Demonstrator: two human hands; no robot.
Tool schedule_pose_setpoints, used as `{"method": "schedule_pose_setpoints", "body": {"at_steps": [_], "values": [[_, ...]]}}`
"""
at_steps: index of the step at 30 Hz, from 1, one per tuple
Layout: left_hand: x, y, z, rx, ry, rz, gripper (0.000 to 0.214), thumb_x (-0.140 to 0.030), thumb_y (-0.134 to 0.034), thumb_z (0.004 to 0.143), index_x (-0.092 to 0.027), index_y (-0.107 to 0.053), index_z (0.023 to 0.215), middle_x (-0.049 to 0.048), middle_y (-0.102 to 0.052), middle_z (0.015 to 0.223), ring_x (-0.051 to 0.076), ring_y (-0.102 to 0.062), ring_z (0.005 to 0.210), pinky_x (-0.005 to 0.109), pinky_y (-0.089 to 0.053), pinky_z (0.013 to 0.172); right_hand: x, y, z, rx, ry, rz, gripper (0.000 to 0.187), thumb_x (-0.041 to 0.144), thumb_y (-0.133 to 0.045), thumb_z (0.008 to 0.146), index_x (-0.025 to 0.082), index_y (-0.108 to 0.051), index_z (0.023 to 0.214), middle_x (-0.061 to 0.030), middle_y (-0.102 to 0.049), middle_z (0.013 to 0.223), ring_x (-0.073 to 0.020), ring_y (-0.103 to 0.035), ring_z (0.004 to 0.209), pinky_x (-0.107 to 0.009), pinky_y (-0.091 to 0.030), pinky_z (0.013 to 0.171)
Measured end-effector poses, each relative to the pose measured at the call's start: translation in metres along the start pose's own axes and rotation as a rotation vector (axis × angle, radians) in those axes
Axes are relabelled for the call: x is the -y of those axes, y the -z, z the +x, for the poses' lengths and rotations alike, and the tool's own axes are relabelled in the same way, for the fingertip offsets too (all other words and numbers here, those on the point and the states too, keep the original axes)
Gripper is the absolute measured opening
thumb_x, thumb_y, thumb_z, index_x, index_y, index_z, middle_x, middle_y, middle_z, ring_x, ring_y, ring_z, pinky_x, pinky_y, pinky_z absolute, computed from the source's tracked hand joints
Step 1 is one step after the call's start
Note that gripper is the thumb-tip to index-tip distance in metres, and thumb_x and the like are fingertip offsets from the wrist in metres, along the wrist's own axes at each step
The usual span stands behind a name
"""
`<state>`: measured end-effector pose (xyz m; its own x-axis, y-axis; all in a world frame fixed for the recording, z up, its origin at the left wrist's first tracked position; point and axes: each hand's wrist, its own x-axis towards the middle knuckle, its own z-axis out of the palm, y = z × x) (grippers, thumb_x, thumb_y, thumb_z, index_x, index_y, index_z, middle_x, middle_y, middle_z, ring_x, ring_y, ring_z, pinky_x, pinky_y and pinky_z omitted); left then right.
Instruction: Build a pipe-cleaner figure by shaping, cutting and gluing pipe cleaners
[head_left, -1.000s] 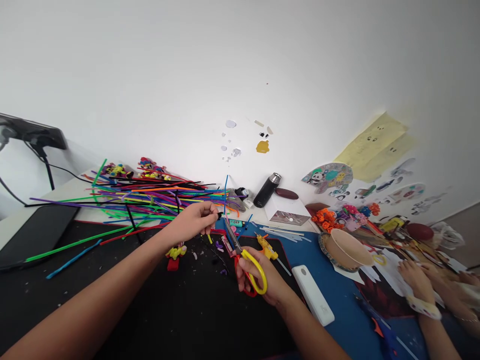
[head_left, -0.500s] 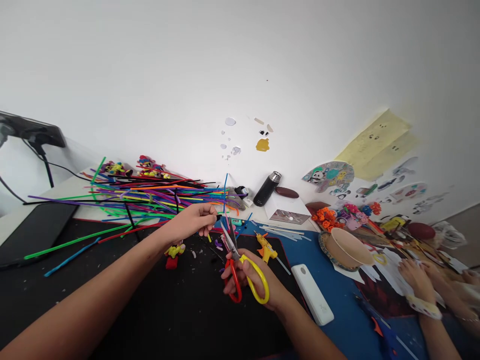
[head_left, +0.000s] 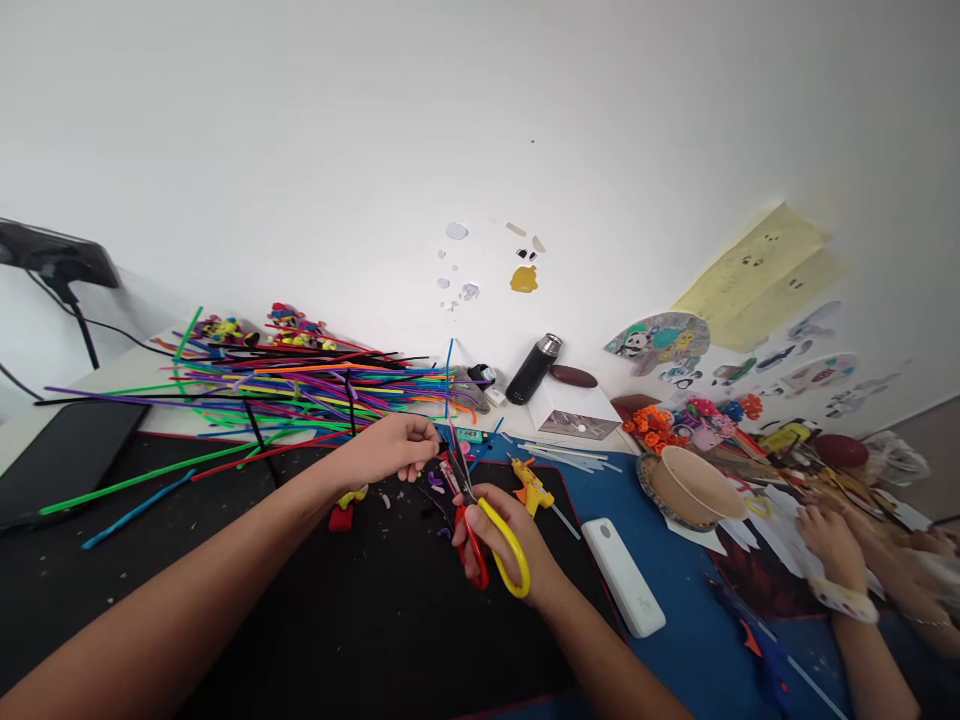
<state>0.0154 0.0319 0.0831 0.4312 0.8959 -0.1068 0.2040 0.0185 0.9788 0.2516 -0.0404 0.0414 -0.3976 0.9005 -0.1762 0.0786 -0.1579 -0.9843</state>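
My right hand [head_left: 506, 545] holds scissors [head_left: 463, 485] with one red and one yellow handle, their blades pointing up and away, slightly parted. Just left of the blade tips, my left hand [head_left: 397, 447] has its thumb and fingers pinched on a small black piece [head_left: 442, 449], too small to name surely. Below my left wrist lies a small red and yellow figure [head_left: 342, 515]. Purple and pale scraps [head_left: 435, 480] are scattered on the black mat [head_left: 360, 620] under the hands.
Many coloured pipe cleaners [head_left: 300, 385] are heaped along the wall. To the right lie a yellow glue gun [head_left: 531, 487], a white oblong case [head_left: 624, 578] and a bowl [head_left: 701, 485]. A black flask [head_left: 534, 370] leans at the back. Another person's hand [head_left: 832, 540] rests on papers farther right.
The scissor handles have drawn closer together and the blades have narrowed near the left fingertips. The small black piece now sits slightly lower, beside the blades.
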Motion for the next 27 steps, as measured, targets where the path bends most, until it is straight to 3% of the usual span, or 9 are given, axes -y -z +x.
{"method": "schedule_pose_setpoints", "body": {"at_steps": [10, 27], "values": [[0.001, -0.003, -0.001, -0.014, -0.003, 0.090, 0.020, -0.040, -0.066, 0.069, -0.021, -0.061, 0.074, -0.0039, -0.060, 0.059, 0.015, -0.058, 0.052, 0.024, -0.046, 0.050, 0.006, -0.008, -0.002, -0.044, -0.046, -0.054, 0.066, 0.077, -0.075, 0.082, 0.019, -0.062, 0.109, 0.0032, -0.066, 0.072, -0.0098, -0.056, 0.041, -0.021, -0.043, 0.039], [0.017, -0.003, 0.004, 0.005, -0.018, 0.224, 0.018, -0.041, -0.063, 0.073, -0.023, -0.061, 0.077, -0.0041, -0.061, 0.061, 0.018, -0.061, 0.052, 0.027, -0.048, 0.050, -0.012, -0.006, 0.004, -0.101, -0.087, -0.097, 0.066, 0.078, -0.077, 0.080, 0.018, -0.064, 0.105, 0.0070, -0.059, 0.062, -0.0068, -0.045, 0.033, -0.018, -0.033, 0.030]]}}
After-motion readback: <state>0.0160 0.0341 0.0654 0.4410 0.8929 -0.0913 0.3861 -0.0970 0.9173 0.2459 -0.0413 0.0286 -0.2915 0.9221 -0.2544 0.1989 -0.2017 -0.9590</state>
